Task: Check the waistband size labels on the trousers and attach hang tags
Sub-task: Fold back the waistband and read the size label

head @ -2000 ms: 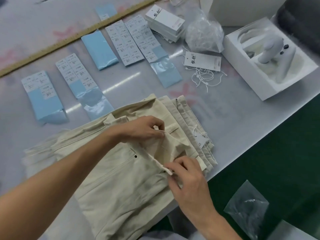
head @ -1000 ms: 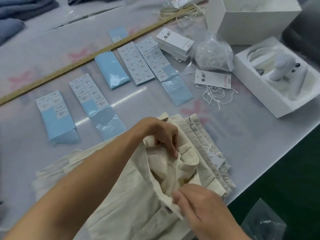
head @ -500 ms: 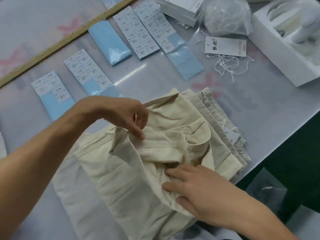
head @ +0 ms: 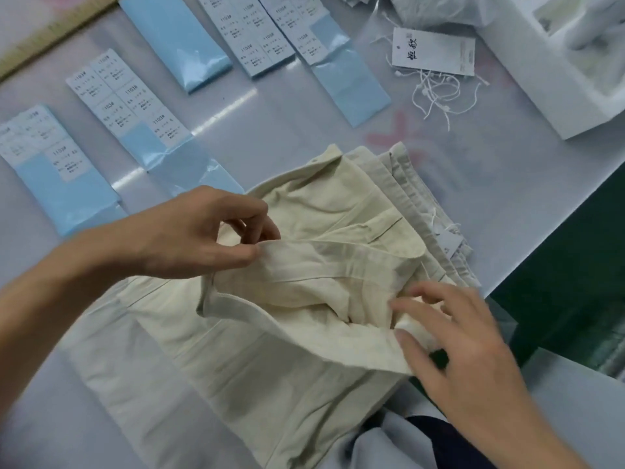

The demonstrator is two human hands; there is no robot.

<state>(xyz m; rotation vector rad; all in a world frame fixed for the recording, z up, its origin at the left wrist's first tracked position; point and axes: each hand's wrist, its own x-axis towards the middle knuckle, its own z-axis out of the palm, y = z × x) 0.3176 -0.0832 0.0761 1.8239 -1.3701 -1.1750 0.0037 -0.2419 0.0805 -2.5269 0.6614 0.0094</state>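
right hand [head: 463, 336] blurred inside the trousers [head: 270, 333] waistband; label unseen.

You've got cream trousers [head: 304, 333] on a pale grey tabletop [head: 270, 130] with faint pink marks. Label sheets [head: 132, 99] are white on light blue backing; hang tag [head: 434, 52] white, black print.

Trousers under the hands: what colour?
Plain cream-beige trousers, no pattern; seen in the head view.

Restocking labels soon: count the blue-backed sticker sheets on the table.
5: far left, beside it, plain blue one, two upper centre. More may lie beyond the frame.
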